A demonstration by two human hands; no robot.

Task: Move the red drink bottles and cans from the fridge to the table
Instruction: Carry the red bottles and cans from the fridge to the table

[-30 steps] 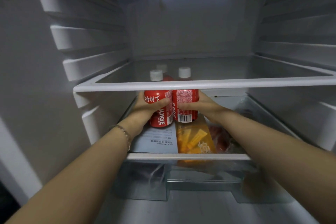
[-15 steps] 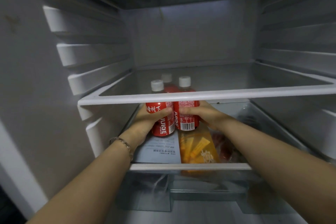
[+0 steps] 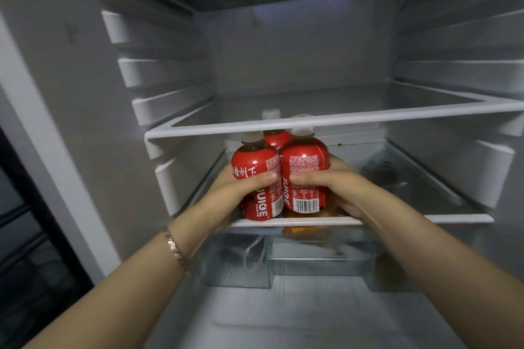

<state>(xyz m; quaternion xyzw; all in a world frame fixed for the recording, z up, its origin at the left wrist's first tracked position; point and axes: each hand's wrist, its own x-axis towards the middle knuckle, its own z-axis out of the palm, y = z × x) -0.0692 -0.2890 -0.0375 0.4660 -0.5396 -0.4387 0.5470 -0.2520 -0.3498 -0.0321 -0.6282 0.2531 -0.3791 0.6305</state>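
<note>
Two red juice bottles with white caps stand side by side at the front edge of the lower fridge shelf (image 3: pixel 459 217). My left hand (image 3: pixel 235 195) is wrapped around the left red bottle (image 3: pixel 253 160). My right hand (image 3: pixel 337 185) grips the right red bottle (image 3: pixel 304 161). The two bottles touch each other. A third red bottle (image 3: pixel 274 137) stands behind them, mostly hidden, its cap showing through the glass above.
A glass upper shelf (image 3: pixel 340 122) spans the fridge just above the bottle caps. An orange packet (image 3: pixel 297 231) lies under the bottles. Clear drawers (image 3: pixel 312 261) sit below the lower shelf. Ribbed fridge walls close in left and right.
Both hands have drawn the two bottles forward from the middle of the shelf to its front edge. The bottles now cover most of the orange packet and paper.
</note>
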